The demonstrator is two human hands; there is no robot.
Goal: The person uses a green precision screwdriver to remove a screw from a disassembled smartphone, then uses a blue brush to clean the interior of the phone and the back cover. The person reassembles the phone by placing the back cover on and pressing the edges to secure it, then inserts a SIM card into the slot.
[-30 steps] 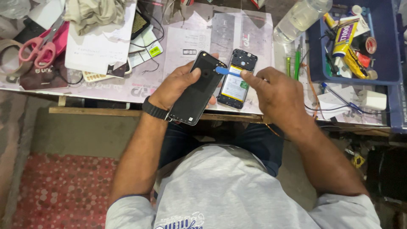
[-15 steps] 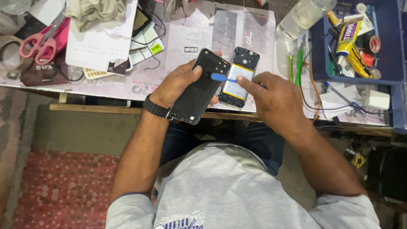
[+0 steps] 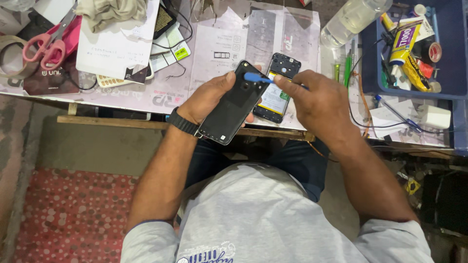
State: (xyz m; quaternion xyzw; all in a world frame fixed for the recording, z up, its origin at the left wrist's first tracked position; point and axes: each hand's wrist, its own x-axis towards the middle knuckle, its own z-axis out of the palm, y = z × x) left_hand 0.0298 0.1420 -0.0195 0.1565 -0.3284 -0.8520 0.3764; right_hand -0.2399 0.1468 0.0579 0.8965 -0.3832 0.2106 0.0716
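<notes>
My left hand (image 3: 209, 100) grips a black phone back cover (image 3: 233, 104), tilted over the table's front edge. My right hand (image 3: 319, 102) pinches a thin blue pry tool (image 3: 254, 77) whose tip rests on the cover's upper part. Just behind, between the two hands, lies an opened phone body (image 3: 278, 90) with its yellow-labelled battery and camera holes showing. A black watch (image 3: 183, 122) sits on my left wrist.
A blue bin (image 3: 446, 90) at the right holds glue tubes and small tools. A clear plastic bottle (image 3: 352, 18) lies behind the phone. Pink scissors (image 3: 48, 44), a tape roll, papers, a calculator and cables crowd the left of the table (image 3: 146, 97). A red dotted mat covers the floor.
The blue tool's tip has slid left, from the opened phone onto the upper part of the back cover. My left hand keeps its hold on the cover.
</notes>
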